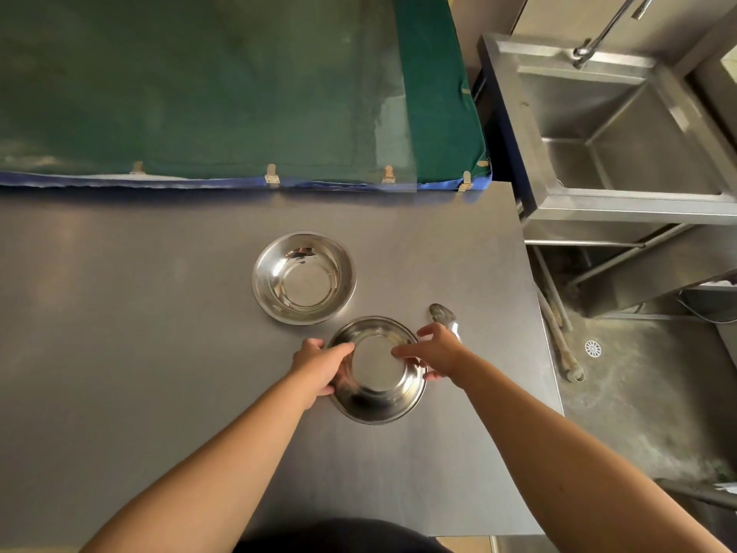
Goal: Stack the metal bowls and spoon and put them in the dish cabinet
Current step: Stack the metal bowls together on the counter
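Two shiny metal bowls sit on the steel table [119, 313]. The far bowl [304, 278] stands alone, upright and empty. The near bowl [378, 371] is gripped on both sides: my left hand [321, 367] holds its left rim with the thumb over the edge, and my right hand [436, 355] holds its right rim with fingers reaching inside. A metal spoon [442, 315] lies just right of the near bowl, its handle partly hidden under my right hand.
A green cloth-covered surface [199, 93] with a blue edge borders the table's far side. A steel sink [622, 129] with a faucet stands to the right, beyond a gap. The table's right edge drops to a concrete floor with a drain [593, 348].
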A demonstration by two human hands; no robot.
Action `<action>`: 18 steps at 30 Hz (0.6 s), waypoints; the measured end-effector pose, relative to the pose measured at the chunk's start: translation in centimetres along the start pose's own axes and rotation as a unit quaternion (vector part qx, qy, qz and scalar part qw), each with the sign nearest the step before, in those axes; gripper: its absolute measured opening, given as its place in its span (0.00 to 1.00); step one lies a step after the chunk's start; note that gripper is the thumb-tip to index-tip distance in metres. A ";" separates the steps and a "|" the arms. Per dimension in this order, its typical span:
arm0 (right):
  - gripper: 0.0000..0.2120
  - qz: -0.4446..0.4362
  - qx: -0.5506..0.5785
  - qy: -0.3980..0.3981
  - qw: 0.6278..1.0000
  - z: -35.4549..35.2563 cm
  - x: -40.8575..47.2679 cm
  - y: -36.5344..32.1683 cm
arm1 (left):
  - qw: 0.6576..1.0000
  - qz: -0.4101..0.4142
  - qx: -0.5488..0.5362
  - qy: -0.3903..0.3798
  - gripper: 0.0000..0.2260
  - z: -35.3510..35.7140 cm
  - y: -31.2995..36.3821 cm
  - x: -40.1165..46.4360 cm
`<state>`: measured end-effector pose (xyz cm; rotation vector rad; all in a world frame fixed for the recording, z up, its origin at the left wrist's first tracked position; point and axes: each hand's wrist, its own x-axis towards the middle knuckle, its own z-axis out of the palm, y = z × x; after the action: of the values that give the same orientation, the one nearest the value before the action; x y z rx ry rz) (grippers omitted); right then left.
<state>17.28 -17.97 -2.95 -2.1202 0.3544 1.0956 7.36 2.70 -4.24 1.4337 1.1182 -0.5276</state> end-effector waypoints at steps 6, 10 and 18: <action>0.26 0.000 0.079 -0.043 0.996 0.0 -0.7 0.8 | 0.999 -0.014 0.018 -0.026 0.32 0.0 -0.7 -0.4; 0.14 -0.007 0.087 -0.038 0.995 -0.3 -1.3 1.1 | 1.000 -0.012 0.009 -0.026 0.31 0.2 -1.2 -0.8; 0.07 -0.109 0.129 0.061 0.984 -2.5 -4.2 0.8 | 0.994 0.010 -0.094 -0.051 0.24 1.1 0.4 -1.7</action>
<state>15.84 -20.63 0.95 -1.9455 0.2960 0.7533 7.31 1.15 -2.87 1.2404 1.0419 -0.4643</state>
